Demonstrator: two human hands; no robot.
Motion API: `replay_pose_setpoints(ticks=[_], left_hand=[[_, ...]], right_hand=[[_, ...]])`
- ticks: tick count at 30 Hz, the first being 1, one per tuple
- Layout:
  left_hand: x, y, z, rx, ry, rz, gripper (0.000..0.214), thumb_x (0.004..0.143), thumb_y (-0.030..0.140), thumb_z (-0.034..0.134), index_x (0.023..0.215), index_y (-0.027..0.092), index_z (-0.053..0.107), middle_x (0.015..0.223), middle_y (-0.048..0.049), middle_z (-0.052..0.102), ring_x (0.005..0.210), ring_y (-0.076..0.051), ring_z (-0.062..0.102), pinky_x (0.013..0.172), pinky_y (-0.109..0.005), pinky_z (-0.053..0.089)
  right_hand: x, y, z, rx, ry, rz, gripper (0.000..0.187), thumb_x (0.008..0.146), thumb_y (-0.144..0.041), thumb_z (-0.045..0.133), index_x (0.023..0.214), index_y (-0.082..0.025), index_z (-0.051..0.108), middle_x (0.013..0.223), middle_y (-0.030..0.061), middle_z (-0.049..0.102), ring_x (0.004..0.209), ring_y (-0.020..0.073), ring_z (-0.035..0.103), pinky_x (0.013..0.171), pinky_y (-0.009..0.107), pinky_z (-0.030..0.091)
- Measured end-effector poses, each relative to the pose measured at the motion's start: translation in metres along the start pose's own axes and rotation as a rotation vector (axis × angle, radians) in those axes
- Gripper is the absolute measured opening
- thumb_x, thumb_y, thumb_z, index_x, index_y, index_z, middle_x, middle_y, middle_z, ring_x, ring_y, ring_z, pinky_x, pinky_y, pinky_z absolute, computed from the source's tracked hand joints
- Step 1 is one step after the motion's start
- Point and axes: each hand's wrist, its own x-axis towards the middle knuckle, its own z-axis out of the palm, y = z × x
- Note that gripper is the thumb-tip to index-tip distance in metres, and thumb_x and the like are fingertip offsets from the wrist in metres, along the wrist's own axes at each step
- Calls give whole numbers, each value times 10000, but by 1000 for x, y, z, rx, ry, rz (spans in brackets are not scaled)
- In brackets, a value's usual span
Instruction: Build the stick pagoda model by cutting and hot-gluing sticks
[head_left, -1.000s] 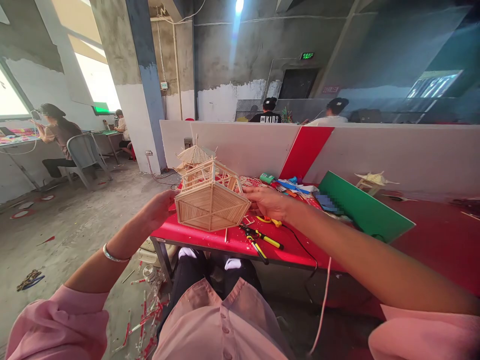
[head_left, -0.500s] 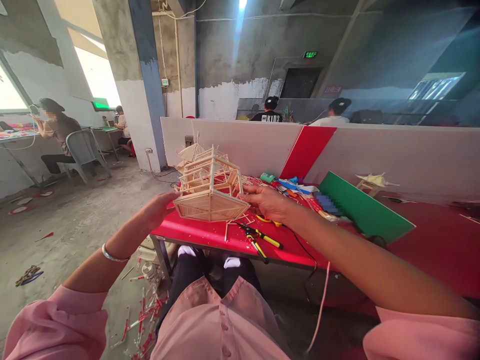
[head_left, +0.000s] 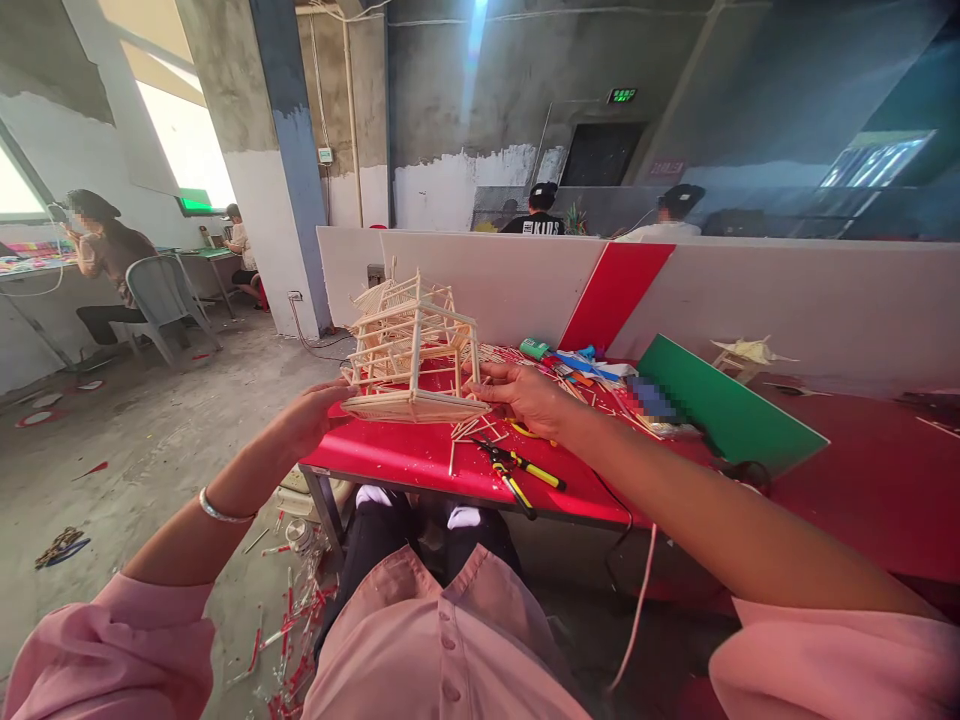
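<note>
Between my two hands is a model pavilion [head_left: 415,350] made of thin pale wooden sticks, with an open frame above a flat slatted base. My left hand [head_left: 322,405] grips the base's left side, its fingertips partly hidden behind the sticks. On the right, my right hand [head_left: 517,395] pinches the base's corner with thumb and fingers. The model is held above the red table [head_left: 405,455]. Yellow-and-black pliers [head_left: 517,472] lie on the tabletop below my right hand, beside several loose sticks [head_left: 480,432]. Behind the model, a stick-built roof piece [head_left: 373,297] is partly covered.
A green board [head_left: 739,405] leans at the right of the table, near a heap of sticks and packets [head_left: 592,375]. A white partition [head_left: 480,280] stands behind. Scraps [head_left: 281,630] litter the floor at left. Several people sit farther off; a grey chair [head_left: 161,300] stands left.
The model has tilted so its slatted underside shows less and its upper frame shows more. Both hands keep hold of it, and the view has shifted slightly.
</note>
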Motion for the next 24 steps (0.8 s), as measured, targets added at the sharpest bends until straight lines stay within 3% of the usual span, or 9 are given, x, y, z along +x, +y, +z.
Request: replay_pose_setpoints(ticks=[10,17,20,24], left_hand=[[-1,2,0,32,-4,-23,261,670,357,785,866,195,728,1114,-89,680,1029,-250,622,774,-309,549],[-1,0,2,54,-2,9,259,676,357,784,878,206,726,1086,-67,677,1064,-250,609,817,-344,546],[2,-10,-1,84,-4,19,263,663,372,801,857,208,731,1020,-47,696,1028,-232,631,826,-320,531],[16,-37,-13,156,-33,16,366,605,429,832,867,194,733,930,-53,725,912,-218,671,799,-316,527]], right_hand=[[5,6,-5,-63,-29,-64,374,681,-160,803,1044,-227,742,811,21,741,658,120,658,516,176,533],[3,8,-5,-35,3,-50,428,567,-171,846,982,-221,754,844,10,734,666,106,639,546,175,516],[8,23,-6,-96,-12,-172,430,561,-263,846,978,-214,754,923,21,739,731,136,653,637,229,542],[25,67,-1,-243,84,-345,432,625,-379,778,1026,-222,740,858,2,738,733,162,651,683,280,543]])
